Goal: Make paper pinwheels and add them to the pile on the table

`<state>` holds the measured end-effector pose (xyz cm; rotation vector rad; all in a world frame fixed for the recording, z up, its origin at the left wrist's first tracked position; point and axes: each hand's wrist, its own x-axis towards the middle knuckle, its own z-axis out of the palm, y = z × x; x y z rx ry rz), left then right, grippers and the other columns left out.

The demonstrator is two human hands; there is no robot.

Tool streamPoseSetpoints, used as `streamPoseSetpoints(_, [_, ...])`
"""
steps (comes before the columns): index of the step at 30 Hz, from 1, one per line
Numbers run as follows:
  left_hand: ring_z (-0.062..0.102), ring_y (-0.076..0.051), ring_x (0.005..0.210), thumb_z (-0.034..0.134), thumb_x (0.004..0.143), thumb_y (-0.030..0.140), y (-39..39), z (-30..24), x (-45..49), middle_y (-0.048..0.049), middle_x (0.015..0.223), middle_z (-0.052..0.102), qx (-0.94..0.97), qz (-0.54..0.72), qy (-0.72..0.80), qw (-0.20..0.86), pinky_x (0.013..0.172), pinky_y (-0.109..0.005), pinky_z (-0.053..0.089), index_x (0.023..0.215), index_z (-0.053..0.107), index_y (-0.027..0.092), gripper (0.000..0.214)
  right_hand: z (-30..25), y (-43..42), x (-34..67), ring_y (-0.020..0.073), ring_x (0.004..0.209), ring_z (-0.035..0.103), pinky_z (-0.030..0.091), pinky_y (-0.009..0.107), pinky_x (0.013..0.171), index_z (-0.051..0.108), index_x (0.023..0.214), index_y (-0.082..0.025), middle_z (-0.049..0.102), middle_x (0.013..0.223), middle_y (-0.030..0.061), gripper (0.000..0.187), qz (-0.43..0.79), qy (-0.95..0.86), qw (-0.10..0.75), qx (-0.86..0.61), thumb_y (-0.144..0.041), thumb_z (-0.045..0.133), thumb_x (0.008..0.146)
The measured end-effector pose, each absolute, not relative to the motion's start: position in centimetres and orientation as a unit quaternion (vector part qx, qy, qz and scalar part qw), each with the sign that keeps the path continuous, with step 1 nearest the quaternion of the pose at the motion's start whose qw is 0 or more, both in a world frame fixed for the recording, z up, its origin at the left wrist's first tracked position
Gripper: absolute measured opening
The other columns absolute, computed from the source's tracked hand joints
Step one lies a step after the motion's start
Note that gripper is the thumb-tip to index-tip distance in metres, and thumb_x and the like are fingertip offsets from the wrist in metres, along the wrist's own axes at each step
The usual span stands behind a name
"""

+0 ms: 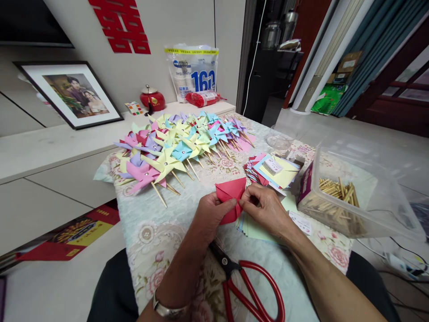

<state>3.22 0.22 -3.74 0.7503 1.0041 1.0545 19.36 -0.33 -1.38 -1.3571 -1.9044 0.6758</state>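
Note:
A red paper pinwheel (231,190), partly folded, is held up over the table between my two hands. My left hand (213,209) grips it from the left, thumb pressed on its middle. The fingers of my right hand (263,206) pinch at the centre from the right; whether a pin is between them is hidden. Below my wrists lies a pair of scissors (231,268) with red handles. Light green and blue paper sheets (258,228) lie under my right hand. Several finished pinwheels (167,161) on wooden sticks cover the table's far left.
A clear plastic box (362,188) of short wooden sticks (340,190) stands at the right edge. Behind my right hand are coloured paper squares (286,172) with a small box (272,166) on top. A clear round dish (279,142) sits farther back on the flowered tablecloth (150,241).

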Motion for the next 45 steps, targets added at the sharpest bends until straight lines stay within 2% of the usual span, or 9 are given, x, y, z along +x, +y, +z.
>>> streamPoseSetpoints(9, [0.063,-0.014,0.059,0.085,0.059,0.030,0.2,-3.2,2.7,-0.0049,0.068,0.074,0.349,0.456,0.434,0.695,0.060,-0.023,0.049,0.077,0.078,0.013,0.027,-0.5,-0.5,19.7,0.0134,0.061,0.050,0.037,0.026,0.057,0.062,0.067,-0.019,0.058,0.066,-0.0005,0.018,0.301,-0.699,0.387,-0.521,-0.025,0.063,0.084])
streamPoseSetpoints(12, [0.066,-0.016,0.063,0.084,0.061,0.030,0.2,-3.0,2.1,-0.0059,0.071,0.075,0.365,0.419,0.412,0.722,0.064,-0.025,0.051,0.083,0.079,0.014,0.028,0.0,-0.2,20.8,0.0165,0.073,0.058,0.045,0.028,0.065,0.067,0.084,-0.020,0.065,0.082,0.0031,0.012,0.321,-0.639,0.466,-0.521,-0.032,0.066,0.084])
streamPoseSetpoints(15, [0.067,-0.017,0.065,0.084,0.062,0.030,0.1,-2.8,1.6,-0.0074,0.076,0.076,0.390,0.362,0.391,0.751,0.066,-0.026,0.052,0.087,0.080,0.014,0.029,0.5,0.0,21.9,0.0210,0.097,0.063,0.051,0.033,0.081,0.067,0.111,-0.023,0.068,0.110,0.0068,0.030,0.365,-0.610,0.501,-0.493,-0.032,0.070,0.083])
streamPoseSetpoints(18, [0.069,-0.018,0.070,0.083,0.066,0.029,0.0,-2.8,1.2,-0.0084,0.081,0.077,0.417,0.318,0.355,0.774,0.071,-0.027,0.052,0.092,0.080,0.015,0.030,1.0,0.0,22.4,0.0206,0.099,0.065,0.051,0.034,0.087,0.060,0.130,-0.023,0.068,0.113,0.0073,0.048,0.474,-0.601,0.460,-0.450,-0.033,0.070,0.083])
streamPoseSetpoints(22, [0.069,-0.018,0.072,0.081,0.068,0.029,0.0,-3.0,1.0,-0.0083,0.082,0.077,0.437,0.308,0.365,0.762,0.070,-0.026,0.051,0.091,0.080,0.016,0.027,1.3,-0.4,21.8,0.0177,0.079,0.064,0.050,0.030,0.069,0.053,0.140,-0.020,0.069,0.093,0.0038,0.062,0.539,-0.620,0.347,-0.452,-0.034,0.071,0.082])
streamPoseSetpoints(25, [0.069,-0.018,0.070,0.081,0.067,0.030,0.0,-2.9,1.1,-0.0085,0.081,0.077,0.441,0.313,0.383,0.749,0.069,-0.026,0.051,0.090,0.080,0.016,0.028,1.0,-0.6,21.4,0.0197,0.081,0.065,0.051,0.030,0.067,0.056,0.139,-0.023,0.071,0.097,0.0043,0.063,0.502,-0.653,0.305,-0.478,-0.032,0.073,0.079])
streamPoseSetpoints(30, [0.067,-0.018,0.064,0.080,0.062,0.029,0.2,-2.9,1.5,-0.0080,0.075,0.076,0.445,0.324,0.417,0.723,0.063,-0.027,0.050,0.081,0.078,0.014,0.024,0.4,-0.6,20.9,0.0256,0.106,0.065,0.052,0.037,0.087,0.057,0.139,-0.021,0.063,0.134,0.0093,0.065,0.404,-0.716,0.280,-0.496,-0.020,0.072,0.076])
streamPoseSetpoints(38, [0.064,-0.014,0.060,0.076,0.060,0.020,0.3,-2.8,1.8,-0.0031,0.070,0.074,0.455,0.317,0.432,0.711,0.061,-0.025,0.049,0.079,0.075,0.013,0.020,0.7,-0.7,20.7,0.0290,0.111,0.064,0.049,0.041,0.095,0.054,0.142,-0.016,0.063,0.137,0.0118,0.067,0.343,-0.748,0.255,-0.508,-0.022,0.069,0.077])
streamPoseSetpoints(45, [0.067,-0.015,0.064,0.076,0.061,0.018,0.3,-3.0,1.9,-0.0028,0.075,0.076,0.442,0.336,0.410,0.724,0.065,-0.026,0.052,0.083,0.076,0.015,0.023,0.5,-0.7,20.7,0.0276,0.102,0.065,0.050,0.039,0.087,0.054,0.142,-0.016,0.067,0.127,0.0115,0.069,0.349,-0.734,0.262,-0.520,-0.024,0.071,0.076])
